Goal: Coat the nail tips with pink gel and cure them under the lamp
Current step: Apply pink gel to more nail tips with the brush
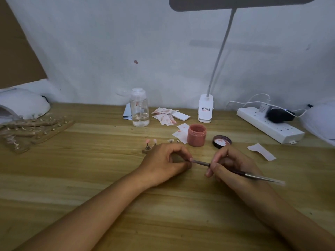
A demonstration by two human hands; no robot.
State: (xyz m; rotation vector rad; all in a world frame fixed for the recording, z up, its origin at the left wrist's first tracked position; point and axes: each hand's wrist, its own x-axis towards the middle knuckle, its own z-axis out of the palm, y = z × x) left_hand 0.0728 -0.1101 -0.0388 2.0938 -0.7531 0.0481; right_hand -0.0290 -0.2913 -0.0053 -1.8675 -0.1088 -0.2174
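1. Right hand [230, 165]: fingers clenched round the slender dark-handled brush with a silver tail [241, 173]. Its bristle end meets the left hand.
2. Left hand [166, 163]: thumb and forefinger pinch a small pale piece [191, 159] at the brush end, above the wooden counter [163, 214]. It is judged to be a nail tip, but is too small to confirm, and its coating cannot be read.
3. Risk: the piece is held bare-handed with skin right at the bristles. Gel could smear onto the fingers, or a fingerprint could mark a wet coat.
4. Risk: the round pink gel jar [196, 134] stands open just beyond the hands, its dark lid [222, 141] beside it. A careless sweep of the right hand or the long brush tail could tip it.
5. Risk: two pink-coated nail tips on small metal stands [150, 142] sit just beyond the left knuckles. A forward shift of that hand could topple them.
6. Risk: the white domed curing lamp [21, 105] sits at the far left, well apart. Carrying wet work that far invites a drop or smudge.
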